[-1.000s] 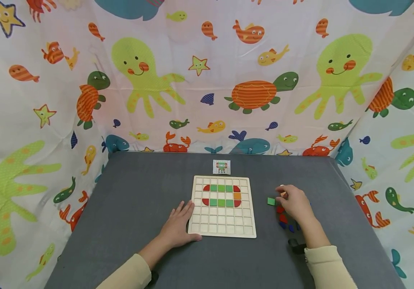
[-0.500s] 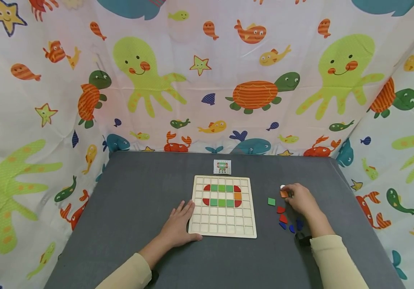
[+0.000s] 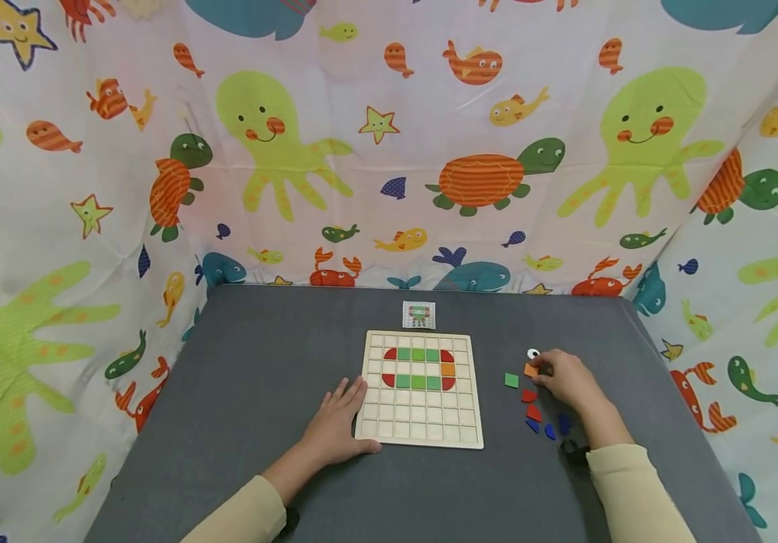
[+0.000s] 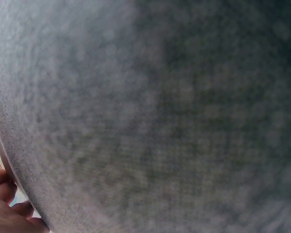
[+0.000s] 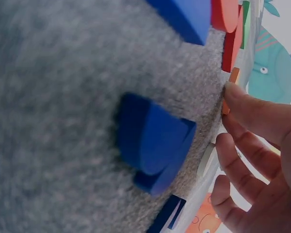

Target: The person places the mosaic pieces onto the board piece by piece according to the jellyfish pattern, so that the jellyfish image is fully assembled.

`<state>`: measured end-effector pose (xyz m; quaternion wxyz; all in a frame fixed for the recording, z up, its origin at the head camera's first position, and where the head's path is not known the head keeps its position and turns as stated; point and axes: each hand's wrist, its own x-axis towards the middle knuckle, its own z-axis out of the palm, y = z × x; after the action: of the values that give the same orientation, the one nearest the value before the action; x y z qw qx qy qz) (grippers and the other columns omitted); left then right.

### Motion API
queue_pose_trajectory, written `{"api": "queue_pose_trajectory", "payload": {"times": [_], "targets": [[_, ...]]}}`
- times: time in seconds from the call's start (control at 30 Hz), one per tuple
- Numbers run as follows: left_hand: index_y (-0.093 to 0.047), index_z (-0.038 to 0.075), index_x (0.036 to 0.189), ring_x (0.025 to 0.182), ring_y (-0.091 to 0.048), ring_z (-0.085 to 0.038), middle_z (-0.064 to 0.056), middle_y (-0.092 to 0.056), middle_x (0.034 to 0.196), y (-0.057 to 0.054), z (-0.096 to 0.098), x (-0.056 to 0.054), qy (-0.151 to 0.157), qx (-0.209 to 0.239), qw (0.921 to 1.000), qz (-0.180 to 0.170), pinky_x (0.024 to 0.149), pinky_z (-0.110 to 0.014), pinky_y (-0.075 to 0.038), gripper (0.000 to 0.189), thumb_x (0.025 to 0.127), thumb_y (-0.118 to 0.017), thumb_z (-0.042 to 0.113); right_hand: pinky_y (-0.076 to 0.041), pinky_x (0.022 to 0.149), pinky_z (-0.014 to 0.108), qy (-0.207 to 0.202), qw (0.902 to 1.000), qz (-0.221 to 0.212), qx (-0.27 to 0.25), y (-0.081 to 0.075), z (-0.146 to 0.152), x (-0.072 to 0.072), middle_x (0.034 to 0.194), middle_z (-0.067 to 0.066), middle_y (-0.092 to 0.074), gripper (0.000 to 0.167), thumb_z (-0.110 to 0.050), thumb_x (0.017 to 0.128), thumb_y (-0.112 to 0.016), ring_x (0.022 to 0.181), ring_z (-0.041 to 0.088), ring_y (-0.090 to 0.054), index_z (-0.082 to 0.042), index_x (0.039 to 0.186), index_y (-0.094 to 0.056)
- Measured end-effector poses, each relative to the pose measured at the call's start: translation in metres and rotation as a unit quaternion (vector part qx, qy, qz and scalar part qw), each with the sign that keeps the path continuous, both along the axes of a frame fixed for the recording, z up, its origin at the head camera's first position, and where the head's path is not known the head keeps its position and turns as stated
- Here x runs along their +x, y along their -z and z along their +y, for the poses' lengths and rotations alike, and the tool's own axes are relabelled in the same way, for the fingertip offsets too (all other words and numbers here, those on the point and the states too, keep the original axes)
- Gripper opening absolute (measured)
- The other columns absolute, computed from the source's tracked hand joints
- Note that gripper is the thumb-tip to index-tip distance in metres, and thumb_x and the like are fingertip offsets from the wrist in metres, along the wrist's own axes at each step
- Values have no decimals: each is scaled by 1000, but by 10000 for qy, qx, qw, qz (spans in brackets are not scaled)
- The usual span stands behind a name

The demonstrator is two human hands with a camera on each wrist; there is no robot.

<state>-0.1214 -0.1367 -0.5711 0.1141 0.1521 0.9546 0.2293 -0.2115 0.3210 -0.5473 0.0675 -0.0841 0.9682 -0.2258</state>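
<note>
My left hand (image 3: pixel 335 424) rests at the left edge of a pale wooden grid board (image 3: pixel 419 412), fingers straight. Set in the board are red rounded corner tiles, green square tiles (image 3: pixel 418 382) in two rows and an orange square tile (image 3: pixel 448 369). Right of the board, my right hand (image 3: pixel 571 382) pinches a loose orange square tile (image 3: pixel 531 370) by its edge. In the right wrist view, the thumb and index finger meet at that orange tile (image 5: pixel 235 75). The left wrist view shows mostly blurred grey cloth, with the left fingertips (image 4: pixel 5 191) on the board's edge.
Near the right hand lie a white eye piece (image 3: pixel 533 354), a green square tile (image 3: pixel 511 380), two red tiles (image 3: pixel 534 413) and several blue pieces (image 3: pixel 549 431). A small pattern card (image 3: pixel 419 314) lies behind the board. A printed curtain (image 3: pixel 389 151) stands behind the grey table (image 3: pixel 260 362).
My right hand has drawn back slightly to the right, then come onto the loose orange tile, which has shifted a little nearer and away from the eye piece. The left hand stays put.
</note>
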Motion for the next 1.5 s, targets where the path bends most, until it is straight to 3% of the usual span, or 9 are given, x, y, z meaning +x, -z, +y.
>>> {"api": "queue_pose_trajectory", "payload": {"times": [0.27, 0.5, 0.77, 1.3, 1.5], "targets": [[-26, 9, 161, 156, -16, -36, -8, -24, 168, 0, 0, 0, 20, 75, 10000, 16, 121, -63, -20, 114, 76, -79, 63, -54, 80, 54, -135, 9990, 400, 117, -4, -6, 4, 105, 22, -67, 24, -7, 90, -74, 90, 35, -65, 1, 112, -73], [-26, 8, 161, 156, -16, -36, -8, -24, 168, 0, 1, 1, 17, 81, 10000, 6, 121, -63, -20, 114, 76, -80, 61, -55, 83, 56, -257, 9961, 842, -86, -21, -23, 6, 110, 23, -67, 25, -8, 91, -74, 95, 38, -65, 2, 114, -73], [-26, 10, 161, 156, -15, -35, -7, -23, 168, 2, 0, 1, -34, 87, 10000, 14, 121, -62, -19, 114, 76, -80, 62, -57, 82, 52, -380, 9951, 833, -364, -37, -63, 8, 114, 21, -66, 26, -8, 91, -74, 97, 36, -66, -1, 117, -73], [-24, 11, 162, 156, -13, -34, -6, -22, 168, 0, 2, -2, -18, -7, 10000, -24, 122, -61, -18, 115, 76, -80, 64, -56, 79, 47, -1015, 9846, 1281, -615, -42, -129, 12, 107, 14, -68, 24, -7, 88, -77, 93, 31, -65, -3, 112, -75], [-25, 10, 161, 156, -14, -34, -6, -22, 168, 0, 0, -1, -40, -11, 10000, -13, 122, -61, -18, 115, 76, -80, 63, -56, 81, 45, -1135, 9841, 1123, -777, -41, -154, 10, 110, 12, -68, 24, -7, 90, -76, 95, 30, -64, -5, 114, -75]]}}
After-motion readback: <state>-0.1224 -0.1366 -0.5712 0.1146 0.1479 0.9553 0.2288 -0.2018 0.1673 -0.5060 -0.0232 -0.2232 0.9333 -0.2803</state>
